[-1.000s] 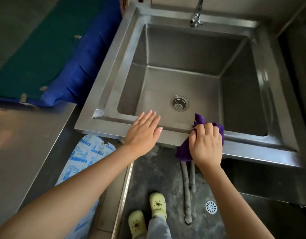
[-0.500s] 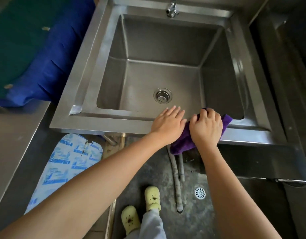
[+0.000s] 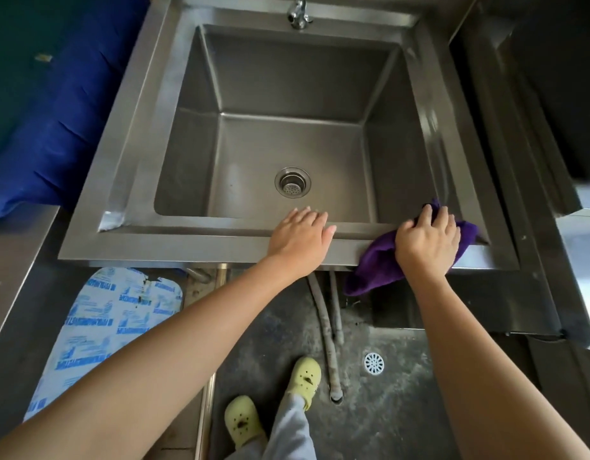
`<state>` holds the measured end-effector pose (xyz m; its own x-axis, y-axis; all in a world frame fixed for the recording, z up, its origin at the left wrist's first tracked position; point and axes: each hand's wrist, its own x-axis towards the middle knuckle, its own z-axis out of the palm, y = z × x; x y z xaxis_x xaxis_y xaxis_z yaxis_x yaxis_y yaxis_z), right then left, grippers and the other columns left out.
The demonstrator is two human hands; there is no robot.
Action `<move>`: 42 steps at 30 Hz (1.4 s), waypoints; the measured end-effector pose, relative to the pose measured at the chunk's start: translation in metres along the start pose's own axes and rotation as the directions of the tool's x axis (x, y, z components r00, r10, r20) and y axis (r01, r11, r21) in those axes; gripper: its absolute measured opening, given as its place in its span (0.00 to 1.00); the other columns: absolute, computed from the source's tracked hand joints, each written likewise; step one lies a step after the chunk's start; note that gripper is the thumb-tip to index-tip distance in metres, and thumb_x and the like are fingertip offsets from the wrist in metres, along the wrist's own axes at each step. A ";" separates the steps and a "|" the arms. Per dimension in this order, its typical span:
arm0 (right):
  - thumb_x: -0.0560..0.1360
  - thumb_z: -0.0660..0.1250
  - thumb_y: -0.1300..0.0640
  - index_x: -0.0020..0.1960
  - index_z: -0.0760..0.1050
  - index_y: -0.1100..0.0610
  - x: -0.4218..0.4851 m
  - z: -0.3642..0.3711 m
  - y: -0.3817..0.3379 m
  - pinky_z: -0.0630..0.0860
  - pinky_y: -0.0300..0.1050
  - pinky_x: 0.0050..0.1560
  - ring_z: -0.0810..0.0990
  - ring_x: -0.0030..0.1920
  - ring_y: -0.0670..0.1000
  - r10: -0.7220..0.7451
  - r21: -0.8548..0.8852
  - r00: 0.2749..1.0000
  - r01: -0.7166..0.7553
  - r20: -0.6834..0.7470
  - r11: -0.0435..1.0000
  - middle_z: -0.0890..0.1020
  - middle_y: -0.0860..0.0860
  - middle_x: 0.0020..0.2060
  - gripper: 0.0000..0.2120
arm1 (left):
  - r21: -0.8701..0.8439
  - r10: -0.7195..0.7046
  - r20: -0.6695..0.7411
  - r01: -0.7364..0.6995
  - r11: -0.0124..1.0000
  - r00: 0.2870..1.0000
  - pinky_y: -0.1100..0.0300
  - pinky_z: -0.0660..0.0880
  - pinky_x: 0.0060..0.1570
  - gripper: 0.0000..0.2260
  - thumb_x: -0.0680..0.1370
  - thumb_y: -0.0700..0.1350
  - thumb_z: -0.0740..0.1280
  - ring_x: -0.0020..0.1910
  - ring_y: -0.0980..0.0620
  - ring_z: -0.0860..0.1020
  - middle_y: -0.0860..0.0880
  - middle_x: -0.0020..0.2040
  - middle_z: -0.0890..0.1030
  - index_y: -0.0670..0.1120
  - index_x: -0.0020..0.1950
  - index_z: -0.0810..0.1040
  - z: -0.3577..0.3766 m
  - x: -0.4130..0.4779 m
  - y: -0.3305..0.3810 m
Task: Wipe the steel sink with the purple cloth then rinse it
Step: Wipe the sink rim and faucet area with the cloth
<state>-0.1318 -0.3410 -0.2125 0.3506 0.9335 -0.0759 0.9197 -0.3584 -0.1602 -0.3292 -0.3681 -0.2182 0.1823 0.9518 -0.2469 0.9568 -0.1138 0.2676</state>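
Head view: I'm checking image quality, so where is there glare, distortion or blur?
Head view: pale glare streaks the steel sink's right rim; wide-angle bowing curves its edges; the dark corner at upper right is smeared; both hands, left and right, and the purple cloth look sharp.

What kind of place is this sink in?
Probably a commercial kitchen or utility wash area: a deep steel sink, steel counters beside it, and a bare concrete floor with a floor drain.
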 end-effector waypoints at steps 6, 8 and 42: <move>0.79 0.49 0.52 0.74 0.57 0.62 0.014 -0.003 0.006 0.54 0.54 0.74 0.56 0.74 0.59 -0.023 0.016 0.998 0.023 0.057 1.000 0.59 0.62 0.74 0.26 | -0.013 0.020 0.021 -0.020 1.000 1.000 0.56 0.45 0.75 0.24 0.82 0.52 0.43 0.77 0.52 0.53 0.47 0.77 0.58 0.45 0.76 0.56 0.001 0.011 0.023; 0.79 0.49 0.52 0.72 0.61 0.63 0.001 0.001 0.007 0.58 0.54 0.72 0.60 0.73 0.60 -0.086 0.010 0.996 0.086 0.014 0.996 0.65 0.62 0.72 0.25 | -0.009 0.007 0.001 -0.007 1.000 1.000 0.56 0.47 0.75 0.23 0.82 0.52 0.44 0.76 0.52 0.56 0.48 0.77 0.60 0.46 0.76 0.57 0.004 0.010 0.024; 0.74 0.56 0.55 0.43 0.75 0.63 -0.001 0.001 0.044 0.70 0.54 0.42 0.74 0.42 0.63 -0.264 -0.005 0.918 0.275 -0.296 0.961 0.77 0.63 0.42 0.14 | 0.079 -0.003 -0.006 0.003 0.997 1.000 0.55 0.52 0.75 0.24 0.82 0.53 0.43 0.75 0.51 0.58 0.48 0.76 0.61 0.46 0.76 0.57 0.001 0.010 0.024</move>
<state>-0.0916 -0.3579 -0.2202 0.1312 0.9557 0.2636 0.9815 -0.0880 -0.1698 -0.3045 -0.3617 -0.2152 0.1782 0.9537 -0.2425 0.9723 -0.1328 0.1922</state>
